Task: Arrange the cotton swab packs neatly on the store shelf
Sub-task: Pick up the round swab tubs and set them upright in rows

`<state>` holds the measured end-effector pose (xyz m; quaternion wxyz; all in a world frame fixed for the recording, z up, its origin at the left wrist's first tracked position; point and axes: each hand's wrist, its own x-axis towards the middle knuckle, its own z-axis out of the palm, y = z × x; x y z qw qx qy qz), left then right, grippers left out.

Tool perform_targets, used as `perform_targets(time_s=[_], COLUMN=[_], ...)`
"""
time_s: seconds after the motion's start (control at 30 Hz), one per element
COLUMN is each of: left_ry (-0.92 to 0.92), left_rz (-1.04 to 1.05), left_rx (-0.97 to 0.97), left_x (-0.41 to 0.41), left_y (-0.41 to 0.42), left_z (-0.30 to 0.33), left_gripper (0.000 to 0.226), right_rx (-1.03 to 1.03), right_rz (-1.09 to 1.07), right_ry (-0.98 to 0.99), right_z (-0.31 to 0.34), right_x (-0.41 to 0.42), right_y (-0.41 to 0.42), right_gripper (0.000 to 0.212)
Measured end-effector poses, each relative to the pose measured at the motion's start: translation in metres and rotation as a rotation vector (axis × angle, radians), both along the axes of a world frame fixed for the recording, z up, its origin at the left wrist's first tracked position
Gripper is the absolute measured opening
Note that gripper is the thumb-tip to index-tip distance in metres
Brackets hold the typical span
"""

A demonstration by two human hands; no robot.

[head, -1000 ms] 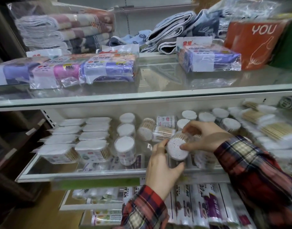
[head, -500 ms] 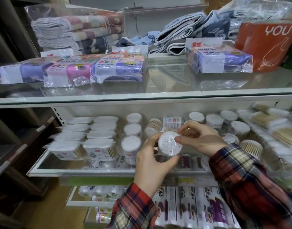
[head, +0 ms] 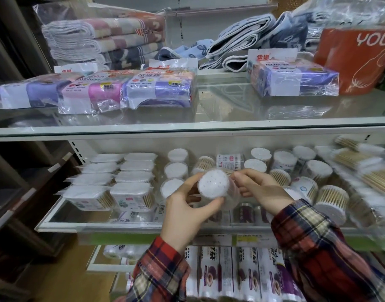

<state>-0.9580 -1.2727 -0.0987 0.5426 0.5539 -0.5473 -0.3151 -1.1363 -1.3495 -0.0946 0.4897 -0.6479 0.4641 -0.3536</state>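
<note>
You're holding a round cotton swab tub point(head: 213, 185) tipped on its side above the front of the middle shelf point(head: 143, 229), its white end of packed swab tips facing you through clear plastic. Your left hand point(head: 187, 212) is gripping it from below, thumb curling under the rim, and your right hand point(head: 261, 192) is pinching the far side with curled fingers. Behind it, 3 upright tubs point(head: 176, 171) are standing in a column, and 2 columns of flat rectangular packs point(head: 130, 182) are lining up to the left. To the right, more tubs point(head: 317, 171) are crowding together, some lying on their sides with wooden sticks showing. Loose bagged swabs point(head: 361, 168) are sprawling along the right edge.
</note>
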Motion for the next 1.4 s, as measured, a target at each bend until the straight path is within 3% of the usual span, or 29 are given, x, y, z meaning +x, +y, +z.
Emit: perform_targets(time_s=[0.07,0.13,0.33,0.43,0.53,0.8,0.97,1.1,1.23,1.4], left_ry=[0.106,0.166,0.227,0.239,0.26,0.281,0.273,0.277,0.295,0.306], left_rz=[-0.05,-0.113,-0.146,-0.169,-0.167,-0.104,-0.132,-0.183,-0.143,-0.134], left_rx=[0.037,0.075,0.144,0.16,0.169,0.175,0.164,0.162,0.183,0.208], left_x=[0.008,0.014,0.018,0.017,0.015,0.015,0.021,0.02,0.018,0.018], left_y=[-0.004,-0.006,-0.006,-0.006,-0.006,-0.008,-0.009,-0.008,-0.009,-0.009], left_z=[0.003,0.007,0.015,0.018,0.018,0.019,0.025,0.025,0.02,0.017], left_gripper=[0.058,0.062,0.038,0.034,0.031,0.044,0.024,0.028,0.027,0.036], right_rx=[0.066,0.137,0.255,0.235,0.205,0.22,0.231,0.255,0.276,0.294], right_rz=[0.001,-0.01,0.047,0.128,0.143,0.108,0.088,0.098,0.093,0.04], right_ry=[-0.094,-0.184,-0.381,-0.451,-0.486,-0.555,-0.531,-0.507,-0.503,-0.463], right_z=[0.001,-0.003,-0.021,-0.029,-0.032,-0.029,-0.024,-0.023,-0.029,-0.03], right_x=[0.0,-0.001,-0.001,-0.001,0.0,0.005,0.003,0.001,0.002,0.0], right_y=[0.003,0.007,0.024,0.028,0.031,0.034,0.033,0.029,0.03,0.029], right_gripper=[0.021,0.019,0.051,0.082,0.088,0.083,0.083,0.07,0.082,0.049])
